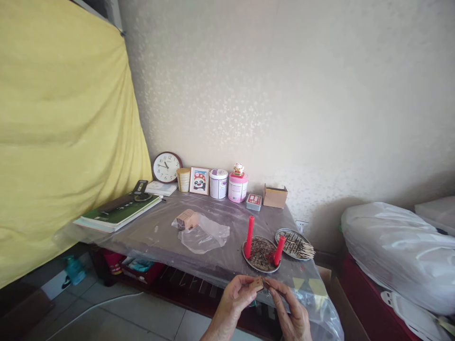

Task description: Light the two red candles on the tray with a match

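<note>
My left hand (232, 303) and my right hand (289, 310) meet at the bottom of the view, just in front of the table's near edge. Both pinch a small brown box (256, 283), which looks like a matchbox. Just beyond them a round metal plate (261, 255) holds two red candles: one upright (249, 236), the other leaning (279, 250). A second metal plate (293, 244) to its right carries a bundle of thin sticks.
The table (159, 232) is covered in clear plastic. On it lie a crumpled plastic bag (204, 233) with small boxes, books (119, 211), a clock (166, 166), tins, a framed picture and a cardboard box (275, 195). A large white bag (394, 251) fills the right; a yellow curtain (60, 132) hangs left.
</note>
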A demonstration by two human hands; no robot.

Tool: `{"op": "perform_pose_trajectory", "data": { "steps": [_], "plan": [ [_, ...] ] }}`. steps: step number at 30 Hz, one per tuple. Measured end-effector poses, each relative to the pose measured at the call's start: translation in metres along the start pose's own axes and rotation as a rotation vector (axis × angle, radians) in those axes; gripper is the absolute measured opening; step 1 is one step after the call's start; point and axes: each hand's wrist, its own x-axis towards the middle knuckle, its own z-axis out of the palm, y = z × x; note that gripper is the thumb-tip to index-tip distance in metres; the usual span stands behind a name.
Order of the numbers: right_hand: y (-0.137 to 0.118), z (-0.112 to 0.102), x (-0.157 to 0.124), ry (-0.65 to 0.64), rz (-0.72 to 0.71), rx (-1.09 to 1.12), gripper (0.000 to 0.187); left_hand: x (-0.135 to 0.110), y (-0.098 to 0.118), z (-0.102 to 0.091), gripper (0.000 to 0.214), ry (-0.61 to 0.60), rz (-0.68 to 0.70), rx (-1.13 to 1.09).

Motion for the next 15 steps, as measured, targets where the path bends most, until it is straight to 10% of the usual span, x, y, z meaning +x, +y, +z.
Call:
{"op": "perform_pose_trajectory", "data": {
  "steps": [15],
  "plan": [
    [-0.022, 0.006, 0.014, 0.005, -0.09, -0.065, 0.015, -0.005, 0.027, 0.008, 0.022, -0.013, 0.0, -0.161]
  ]
}}
